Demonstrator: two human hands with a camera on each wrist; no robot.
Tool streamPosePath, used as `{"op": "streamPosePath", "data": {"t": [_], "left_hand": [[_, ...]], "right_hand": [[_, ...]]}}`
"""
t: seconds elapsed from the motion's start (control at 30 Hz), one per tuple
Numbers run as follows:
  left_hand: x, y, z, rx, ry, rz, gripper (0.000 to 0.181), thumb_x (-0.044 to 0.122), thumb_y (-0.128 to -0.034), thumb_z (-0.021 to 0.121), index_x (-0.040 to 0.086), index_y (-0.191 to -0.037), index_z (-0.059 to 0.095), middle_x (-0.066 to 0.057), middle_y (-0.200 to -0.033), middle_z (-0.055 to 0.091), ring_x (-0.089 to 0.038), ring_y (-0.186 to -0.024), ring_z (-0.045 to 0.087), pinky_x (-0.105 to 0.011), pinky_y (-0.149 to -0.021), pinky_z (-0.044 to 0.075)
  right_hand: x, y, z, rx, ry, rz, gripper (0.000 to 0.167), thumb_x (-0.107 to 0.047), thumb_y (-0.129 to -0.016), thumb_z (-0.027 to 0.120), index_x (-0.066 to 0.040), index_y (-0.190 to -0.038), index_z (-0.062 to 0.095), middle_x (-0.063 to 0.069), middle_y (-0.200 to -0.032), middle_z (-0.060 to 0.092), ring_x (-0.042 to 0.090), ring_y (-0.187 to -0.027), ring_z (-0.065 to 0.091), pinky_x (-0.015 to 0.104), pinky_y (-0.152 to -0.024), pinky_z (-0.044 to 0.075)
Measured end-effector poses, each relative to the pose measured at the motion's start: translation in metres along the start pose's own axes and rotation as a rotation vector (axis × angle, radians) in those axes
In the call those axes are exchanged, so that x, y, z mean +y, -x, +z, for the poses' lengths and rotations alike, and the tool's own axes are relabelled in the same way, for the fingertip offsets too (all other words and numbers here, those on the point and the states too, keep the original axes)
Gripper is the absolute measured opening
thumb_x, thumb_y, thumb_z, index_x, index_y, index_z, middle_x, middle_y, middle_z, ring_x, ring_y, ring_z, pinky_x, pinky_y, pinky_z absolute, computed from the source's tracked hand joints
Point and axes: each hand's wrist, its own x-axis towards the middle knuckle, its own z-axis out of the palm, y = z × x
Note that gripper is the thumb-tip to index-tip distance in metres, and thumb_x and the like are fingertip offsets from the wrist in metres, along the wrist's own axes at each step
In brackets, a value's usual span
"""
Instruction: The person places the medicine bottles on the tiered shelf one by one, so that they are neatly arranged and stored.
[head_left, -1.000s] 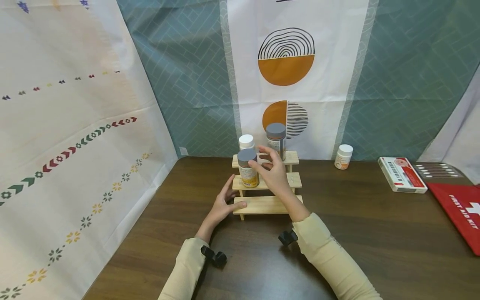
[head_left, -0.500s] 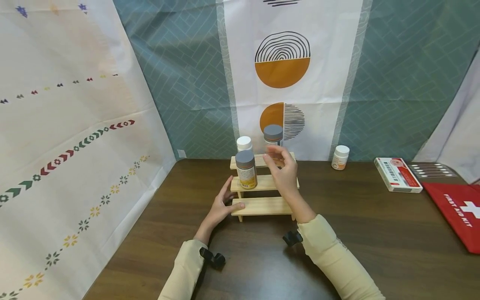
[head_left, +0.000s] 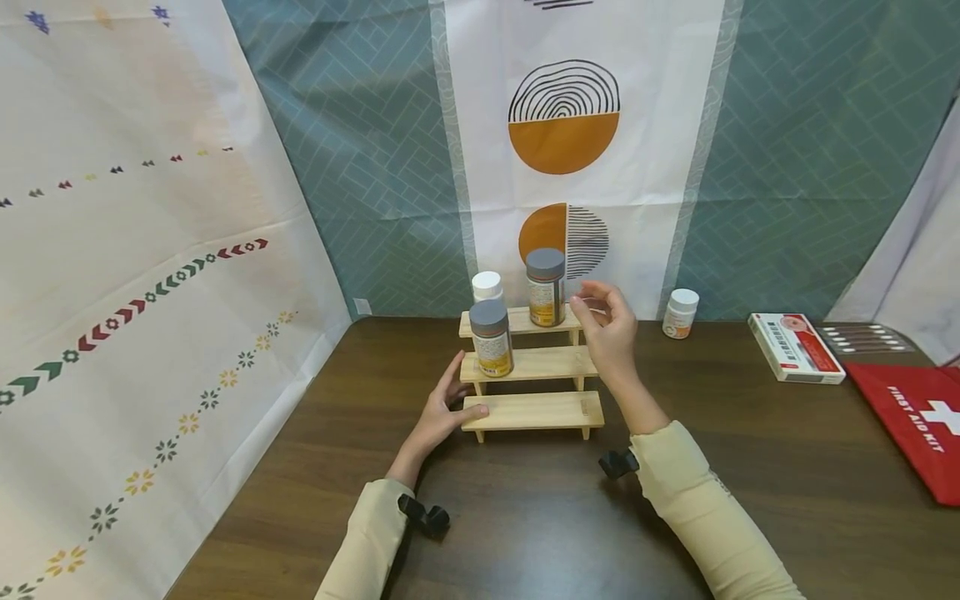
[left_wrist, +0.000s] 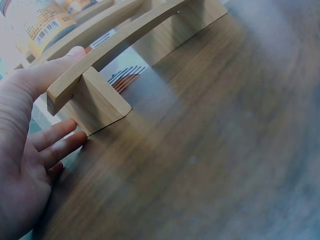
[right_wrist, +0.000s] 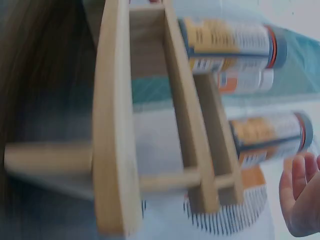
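Observation:
My left hand (head_left: 442,414) holds the left end of a three-tier wooden display stand (head_left: 532,411). In the left wrist view its thumb (left_wrist: 62,65) lies over the lowest plank, and other fingers meet the side support. A supplement bottle with a grey lid (head_left: 491,340) stands upright at the left of the middle tier. On the top tier are a similar grey-lidded bottle (head_left: 546,287) and, partly hidden at left, a white-capped bottle (head_left: 487,286). My right hand (head_left: 611,332), fingers loosely bent and holding nothing, hovers just right of the top-tier grey-lidded bottle.
Farther right on the brown table (head_left: 540,517) stand a small white bottle (head_left: 680,314), a white and red box (head_left: 797,347), a pack of cotton swabs (head_left: 862,338) and a red first aid pouch (head_left: 918,425). Patterned cloths (head_left: 367,150) hang behind and at left.
My right hand has moved right, from beside the middle-tier bottle, past the front of the top-tier grey-lidded bottle, to the stand's right. The left hand and the bottles have stayed put.

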Motion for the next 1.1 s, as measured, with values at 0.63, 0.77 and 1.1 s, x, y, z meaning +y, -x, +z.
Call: {"op": "streamPosePath", "data": {"t": [0.63, 0.77, 1.1], "left_hand": [[0.001, -0.002, -0.001, -0.002, 0.003, 0.046, 0.098, 0.001, -0.0843, 0.073, 0.011, -0.158, 0.010, -0.020, -0.159, 0.027, -0.043, -0.134, 0.047, -0.055, -0.112, 0.037], [0.000, -0.001, -0.001, -0.007, -0.003, 0.040, 0.098, 0.003, -0.0844, 0.074, 0.011, -0.158, 0.009, -0.021, -0.158, 0.029, -0.042, -0.133, 0.047, -0.055, -0.111, 0.038], [-0.023, -0.009, 0.001, 0.015, -0.013, 0.053, 0.098, 0.005, -0.0843, 0.075, 0.017, -0.159, 0.011, -0.016, -0.160, 0.026, -0.040, -0.133, 0.048, -0.055, -0.111, 0.038]], "right_hand": [[0.049, -0.056, -0.090, 0.259, 0.284, 0.108, 0.034, -0.014, -0.089, 0.069, 0.004, -0.118, 0.063, -0.022, -0.089, 0.056, -0.007, -0.084, 0.051, 0.010, -0.076, 0.042], [0.065, -0.063, -0.111, 0.323, 0.403, 0.162, 0.035, -0.015, -0.089, 0.068, 0.000, -0.120, 0.062, -0.017, -0.095, 0.055, -0.003, -0.087, 0.048, 0.012, -0.079, 0.037], [0.081, -0.066, -0.131, 0.303, 0.512, 0.276, 0.049, -0.023, -0.088, 0.070, -0.001, -0.129, 0.056, 0.004, -0.118, 0.055, 0.010, -0.102, 0.046, 0.029, -0.095, 0.038]]}}
